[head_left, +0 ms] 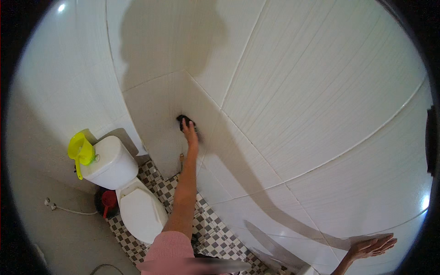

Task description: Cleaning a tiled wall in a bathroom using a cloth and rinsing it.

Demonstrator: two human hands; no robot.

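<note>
Stretched out ahead from a pink sleeve [168, 245], my left hand [191, 133] presses a small black pad [185, 121] against the light wall tiles [154, 113] near the corner. Whether the pad is cloth or a scrubber, I cannot tell; the fingers partly cover it. Over at the lower right, my right hand [372, 246] is at the tiled side wall [292, 137] with its fingers extended and nothing in them. Its shadow falls on the tiles beside it.
Left of my arm stands a white toilet with its lid [141, 215] down. A yellow-green dipper [81, 149] rests on its cistern [113, 165]. A red dipper [109, 199] lies in a dark container beside the toilet. A small pipe fitting [182, 158] projects below my left hand. Checkered tiles [209, 223] cover the floor.
</note>
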